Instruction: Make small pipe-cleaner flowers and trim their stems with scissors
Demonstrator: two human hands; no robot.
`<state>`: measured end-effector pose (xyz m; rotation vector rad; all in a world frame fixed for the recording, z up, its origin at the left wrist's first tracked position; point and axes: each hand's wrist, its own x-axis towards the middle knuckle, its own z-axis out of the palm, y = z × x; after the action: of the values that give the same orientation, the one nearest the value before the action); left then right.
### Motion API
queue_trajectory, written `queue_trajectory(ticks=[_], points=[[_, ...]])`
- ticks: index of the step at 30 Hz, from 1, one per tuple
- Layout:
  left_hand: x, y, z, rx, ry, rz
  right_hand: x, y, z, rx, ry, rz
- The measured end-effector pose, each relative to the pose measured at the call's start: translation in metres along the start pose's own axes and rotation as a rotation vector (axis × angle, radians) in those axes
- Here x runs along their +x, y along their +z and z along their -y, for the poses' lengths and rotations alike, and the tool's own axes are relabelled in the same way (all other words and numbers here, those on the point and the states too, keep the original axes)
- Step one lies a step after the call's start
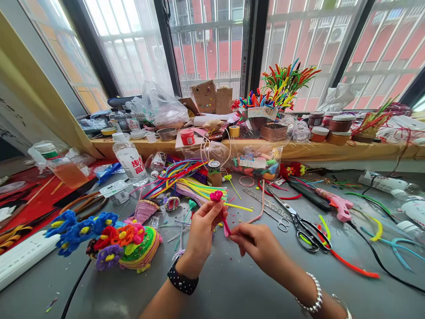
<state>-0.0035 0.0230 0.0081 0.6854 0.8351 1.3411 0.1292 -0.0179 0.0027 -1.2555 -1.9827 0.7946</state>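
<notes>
Fingers (pixel 215 212) of left hand (pixel 199 227) and right hand (pixel 257 244) pinching pink flower (pixel 216 196), bottled amber liquid (pixel 72 175)

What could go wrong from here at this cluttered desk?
The bright-pink fuzzy flower might loosen if the left hand's pinch slips. The large black-handled metal scissors lie near the right hand, which could brush them. The pink plastic glue gun might burn if hot; I can't tell.

Grey tabletop (pixel 219 283): black-handled scissors (pixel 303 228), pink glue gun (pixel 337 204) right side; pipe cleaner bundle (pixel 189 181) mid-back; flower-covered pot (pixel 142 250) left. White power strip (pixel 25 261) at left edge. Small scissors (pixel 282 223) beside the black-handled pair.
</notes>
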Motion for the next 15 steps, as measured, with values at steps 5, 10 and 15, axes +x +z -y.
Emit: queue_trajectory(ticks=[5,10,15], points=[[0.003,-0.003,-0.003,-0.057,0.007,0.011,0.000,-0.007,0.002,0.040,0.015,0.050],[0.007,-0.006,-0.007,-0.067,0.019,0.024,0.007,-0.031,-0.018,-0.050,0.070,-0.062],[0.005,-0.005,-0.008,-0.031,-0.006,0.038,-0.003,-0.096,-0.087,-0.387,0.347,-0.534]])
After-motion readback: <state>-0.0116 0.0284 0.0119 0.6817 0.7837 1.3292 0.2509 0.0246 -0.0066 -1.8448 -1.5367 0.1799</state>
